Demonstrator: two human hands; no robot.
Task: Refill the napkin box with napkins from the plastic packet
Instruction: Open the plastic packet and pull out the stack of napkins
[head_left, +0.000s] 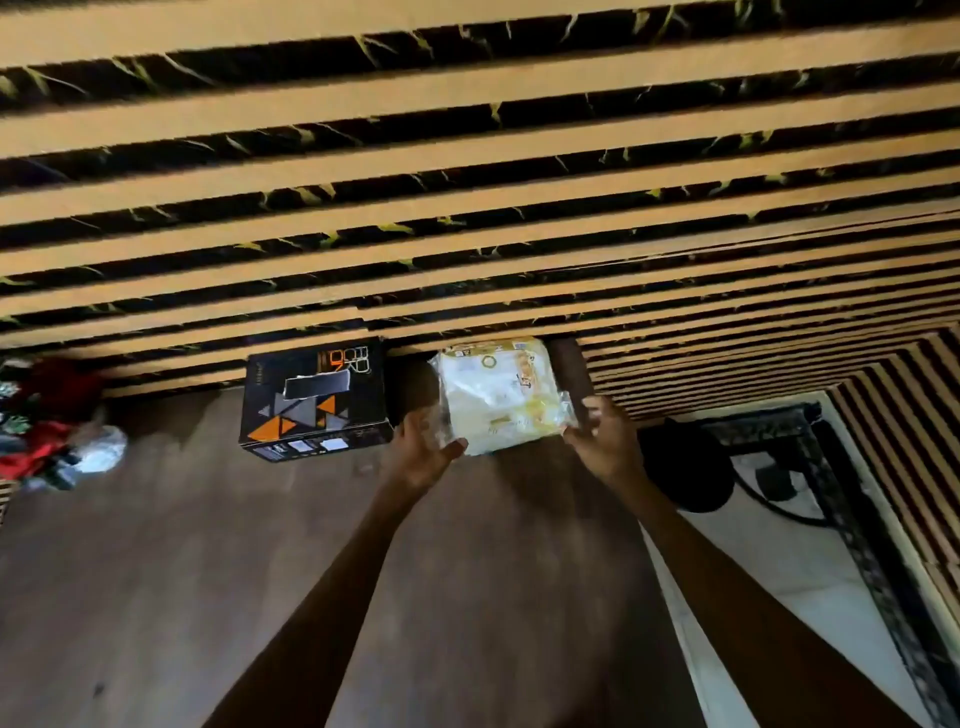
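Observation:
A clear plastic packet (498, 395) of white napkins with yellow print rests at the far edge of the brown table, against the striped wall. It lies on a dark brown napkin box (571, 374), which shows only at the packet's left and right sides. My left hand (426, 447) pinches the packet's near left corner by the loose plastic. My right hand (602, 436) holds the near right corner, thumb under and fingers above. Both arms stretch forward across the table.
A black carton with orange triangles (317, 405) stands just left of the packet. Red and white clutter (52, 426) lies at the table's far left. Beyond the table's right edge are a white floor and a black round object (685, 467).

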